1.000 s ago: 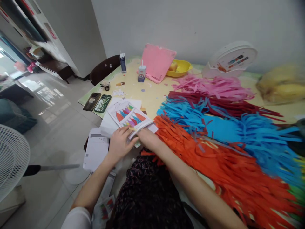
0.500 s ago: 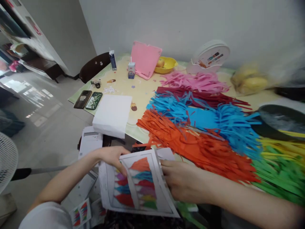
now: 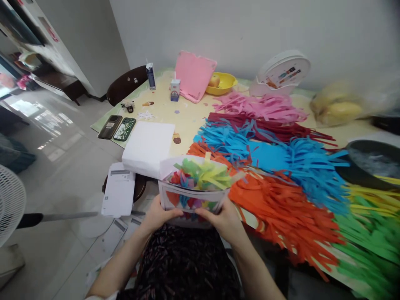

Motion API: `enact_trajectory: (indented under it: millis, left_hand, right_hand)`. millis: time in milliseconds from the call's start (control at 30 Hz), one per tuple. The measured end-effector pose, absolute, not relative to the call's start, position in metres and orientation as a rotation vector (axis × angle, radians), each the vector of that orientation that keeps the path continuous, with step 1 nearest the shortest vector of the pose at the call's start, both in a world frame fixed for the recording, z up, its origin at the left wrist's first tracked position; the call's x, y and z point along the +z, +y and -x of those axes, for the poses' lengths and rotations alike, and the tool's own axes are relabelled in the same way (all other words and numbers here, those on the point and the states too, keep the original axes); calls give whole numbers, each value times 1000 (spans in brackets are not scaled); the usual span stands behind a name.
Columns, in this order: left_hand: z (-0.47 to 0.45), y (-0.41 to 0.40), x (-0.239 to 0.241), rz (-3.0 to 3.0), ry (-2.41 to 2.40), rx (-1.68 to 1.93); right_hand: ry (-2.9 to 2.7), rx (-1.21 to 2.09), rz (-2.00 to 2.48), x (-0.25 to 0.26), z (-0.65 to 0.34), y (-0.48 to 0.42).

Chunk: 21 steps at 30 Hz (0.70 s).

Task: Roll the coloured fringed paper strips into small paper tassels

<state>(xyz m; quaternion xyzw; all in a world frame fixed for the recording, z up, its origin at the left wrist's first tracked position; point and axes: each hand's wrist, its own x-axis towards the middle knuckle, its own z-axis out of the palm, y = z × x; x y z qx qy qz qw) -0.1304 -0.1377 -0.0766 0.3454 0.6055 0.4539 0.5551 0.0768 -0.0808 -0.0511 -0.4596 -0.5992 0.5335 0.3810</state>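
Note:
Both hands hold up a white sheet edge-on in front of my chest, with coloured paper fringes in green, yellow, blue and red glued on it. My left hand grips its lower left edge, and my right hand grips its lower right edge, fingers curled round it. Just beyond it a stack of white paper lies on the yellow table.
Fringed paper lies in rows: orange, blue, dark red, pink, green. Two phones, two small cartons, a pink board and a yellow bowl are at the back. White packets lie on a stool at left; a fan stands far left.
I lifted the printed sheet off the white stack, drew it toward me and tilted it up, so its fringed side now shows. The view swung right.

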Motion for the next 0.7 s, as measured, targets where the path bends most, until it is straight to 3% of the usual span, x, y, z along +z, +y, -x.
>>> enact_trajectory:
  millis: [333, 567, 700]
  left_hand:
    - [108, -138, -92, -707, 1442, 1097]
    - [113, -143, -90, -987, 1626, 892]
    - [109, -149, -89, -1137, 1566, 830]
  right_hand:
    - [-1481, 1245, 1289, -66, -79, -86]
    - [-1842, 271, 1228, -29, -109, -71]
    - [-2338, 324, 1163, -4, -105, -61]
